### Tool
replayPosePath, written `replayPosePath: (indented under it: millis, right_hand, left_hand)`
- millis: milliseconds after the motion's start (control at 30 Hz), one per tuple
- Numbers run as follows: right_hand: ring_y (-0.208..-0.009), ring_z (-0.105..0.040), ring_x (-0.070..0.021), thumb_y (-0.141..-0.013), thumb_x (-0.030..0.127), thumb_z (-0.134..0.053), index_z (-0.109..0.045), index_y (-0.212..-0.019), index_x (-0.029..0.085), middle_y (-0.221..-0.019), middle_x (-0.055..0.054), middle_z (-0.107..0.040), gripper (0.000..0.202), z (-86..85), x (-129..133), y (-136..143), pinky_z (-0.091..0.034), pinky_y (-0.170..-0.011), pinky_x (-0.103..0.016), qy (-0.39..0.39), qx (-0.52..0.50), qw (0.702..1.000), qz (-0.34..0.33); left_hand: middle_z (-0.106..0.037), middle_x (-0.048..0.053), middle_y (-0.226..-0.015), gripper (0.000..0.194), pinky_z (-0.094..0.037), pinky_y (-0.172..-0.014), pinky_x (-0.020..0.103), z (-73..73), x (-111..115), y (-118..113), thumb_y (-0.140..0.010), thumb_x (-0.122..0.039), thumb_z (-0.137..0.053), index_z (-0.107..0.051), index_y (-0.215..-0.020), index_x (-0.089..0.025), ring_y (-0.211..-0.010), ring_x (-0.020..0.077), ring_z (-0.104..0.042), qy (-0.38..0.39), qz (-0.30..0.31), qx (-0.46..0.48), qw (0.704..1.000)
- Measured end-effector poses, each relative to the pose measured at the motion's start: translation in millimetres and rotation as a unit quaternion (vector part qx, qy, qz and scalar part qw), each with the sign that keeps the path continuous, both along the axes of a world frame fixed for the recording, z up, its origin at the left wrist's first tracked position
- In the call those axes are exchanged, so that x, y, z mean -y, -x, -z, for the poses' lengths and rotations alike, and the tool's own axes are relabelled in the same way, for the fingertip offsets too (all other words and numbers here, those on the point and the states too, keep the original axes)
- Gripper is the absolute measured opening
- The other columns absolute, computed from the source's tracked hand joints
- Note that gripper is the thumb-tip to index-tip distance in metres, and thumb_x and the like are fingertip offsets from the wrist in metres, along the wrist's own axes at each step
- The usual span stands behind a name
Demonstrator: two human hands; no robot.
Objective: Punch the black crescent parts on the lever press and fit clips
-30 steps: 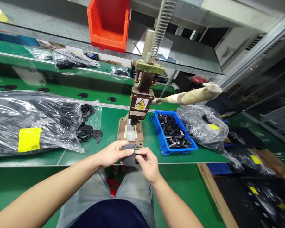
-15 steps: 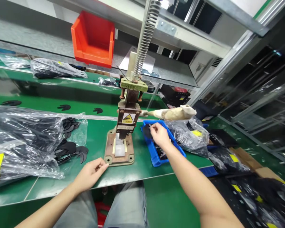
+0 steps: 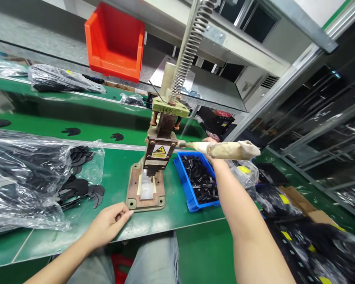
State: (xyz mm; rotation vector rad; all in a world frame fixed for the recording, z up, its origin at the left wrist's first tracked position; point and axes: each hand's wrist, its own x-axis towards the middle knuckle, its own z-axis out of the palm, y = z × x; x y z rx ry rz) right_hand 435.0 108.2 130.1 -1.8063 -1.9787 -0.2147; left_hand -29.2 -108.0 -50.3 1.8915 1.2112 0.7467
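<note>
Press [image 3: 159,154] upright on the surface [image 3: 175,215], lever [image 3: 229,150] out right.
Your left hand [image 3: 111,223] rests by its base [image 3: 148,204], thumb slightly apart from curled fingers, perhaps for support; lever mostly hides your right hand [image 3: 209,140], cannot tell its grip. Blue tray [image 3: 182,177] of black parts [image 3: 198,177] stands close, likely for easy reach.

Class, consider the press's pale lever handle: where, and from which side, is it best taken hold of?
Probably by the thick outer part of the lever handle, coming from the right and closing over the top. It juts rightward from the press, nearly level in the picture, and widens from a thin root, giving more to wrap around.
</note>
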Motion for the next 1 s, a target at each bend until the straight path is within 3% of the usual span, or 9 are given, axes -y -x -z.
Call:
replayPosePath:
  millis: [200,333,533,733,1000]
  right_hand:
    - [-0.11,-0.068,-0.0195,-0.097,0.044,-0.064,-0.064,-0.124,0.018,-0.126,-0.009,-0.068,0.037,56.2,80.7,6.6,-0.06,-0.096,-0.043,0.25,0.064,0.965,0.04]
    - [-0.113,-0.067,-0.0205,-0.097,0.045,-0.064,-0.063,-0.127,0.019,-0.129,-0.009,-0.066,0.039,75.0,112.6,17.3,-0.06,-0.098,-0.044,0.318,0.088,0.943,0.036]
    - [-0.115,-0.066,-0.0212,-0.097,0.045,-0.064,-0.062,-0.128,0.019,-0.13,-0.009,-0.066,0.041,79.0,122.1,29.3,-0.059,-0.099,-0.045,0.308,0.103,0.944,0.063]
    - [-0.118,-0.065,-0.0223,-0.097,0.046,-0.064,-0.063,-0.128,0.019,-0.133,-0.01,-0.065,0.041,78.6,125.4,39.9,-0.058,-0.102,-0.047,0.263,0.093,0.958,0.063]
    - [-0.116,-0.066,-0.0217,-0.098,0.044,-0.063,-0.061,-0.131,0.019,-0.133,-0.01,-0.065,0.042,81.3,114.8,51.8,-0.059,-0.1,-0.046,0.231,0.027,0.971,0.065]
  left_hand:
    - [-0.061,-0.001,-0.076,0.037,-0.045,-0.071,0.026,-2.6,2.6,-0.1,-0.103,-0.052,-0.051,-0.062,-0.084,-0.023,-0.072,0.0167,-0.058,0.001,0.01,-0.004,1.0]
    - [-0.063,-0.001,-0.077,0.036,-0.045,-0.071,0.025,-0.6,3.5,0.9,-0.102,-0.053,-0.053,-0.064,-0.085,-0.023,-0.074,0.0169,-0.059,0.009,0.012,-0.01,1.0]
    - [-0.064,-0.001,-0.077,0.037,-0.047,-0.071,0.025,3.3,4.6,0.6,-0.101,-0.055,-0.054,-0.065,-0.086,-0.023,-0.073,0.0169,-0.06,0.012,0.014,-0.016,1.0]
    - [-0.065,-0.001,-0.076,0.039,-0.048,-0.07,0.026,-3.4,7.9,-1.7,-0.101,-0.056,-0.052,-0.066,-0.086,-0.023,-0.072,0.0173,-0.061,-0.003,0.01,-0.033,0.999]
    - [-0.065,0.0,-0.074,0.038,-0.049,-0.068,0.026,-5.7,9.0,-3.1,-0.1,-0.056,-0.054,-0.067,-0.085,-0.023,-0.07,0.0178,-0.061,-0.016,0.008,-0.025,1.0]
